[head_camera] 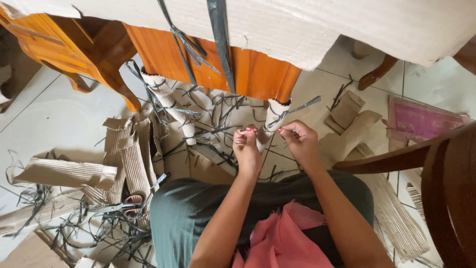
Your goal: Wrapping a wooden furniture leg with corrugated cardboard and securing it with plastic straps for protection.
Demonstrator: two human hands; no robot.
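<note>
Crouched on a tiled floor (59, 116), I work at the paper-wrapped leg (272, 119) of an orange wooden table (248, 69). My left hand (246, 146) has its fingers curled tight, pinching something too small to make out, just beside the leg. My right hand (301, 140) is likewise closed in a pinch near a dark plastic strap (297, 108) that sticks out from the wrapping. A 2nd wrapped leg (171, 106) stands to the left. Corrugated cardboard scraps (126, 154) and red-handled scissors (130, 204) lie nearby.
</note>
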